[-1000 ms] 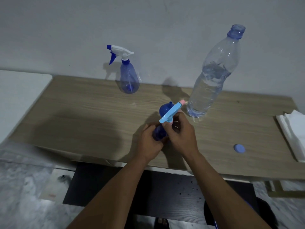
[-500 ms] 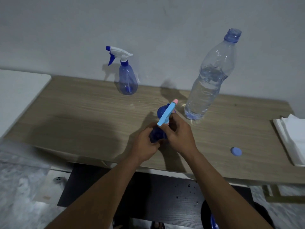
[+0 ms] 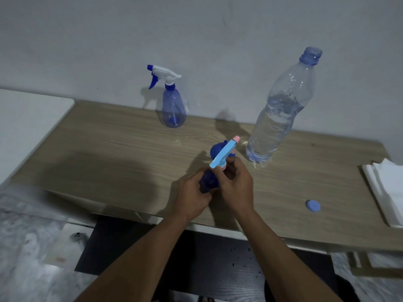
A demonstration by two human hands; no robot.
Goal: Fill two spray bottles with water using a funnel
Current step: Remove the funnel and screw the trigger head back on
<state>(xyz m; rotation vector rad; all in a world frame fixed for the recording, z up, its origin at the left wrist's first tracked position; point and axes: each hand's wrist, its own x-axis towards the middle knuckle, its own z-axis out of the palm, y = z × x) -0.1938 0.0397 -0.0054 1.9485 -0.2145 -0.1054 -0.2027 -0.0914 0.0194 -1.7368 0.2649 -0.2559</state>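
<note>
My left hand (image 3: 193, 198) grips the dark blue body of a small spray bottle (image 3: 209, 180) near the table's front edge. My right hand (image 3: 236, 184) pinches the collar under its light blue spray head (image 3: 223, 154), whose pink nozzle tip points up and to the right. Just behind the head shows a round blue shape (image 3: 216, 149); I cannot tell what it is. A second spray bottle (image 3: 173, 105), clear blue with a white and blue trigger head, stands upright by the wall. An uncapped clear water bottle (image 3: 281, 112), partly full, stands to the right.
The wooden table (image 3: 122, 153) runs along a grey wall. A blue bottle cap (image 3: 313, 205) lies at the front right. Folded white paper towels (image 3: 387, 188) sit at the right edge. A white surface (image 3: 26, 118) adjoins the table on the left.
The spray head has turned a little in my right hand, its pink tip pointing more upward than a second ago. Both hands stay on the small bottle.
</note>
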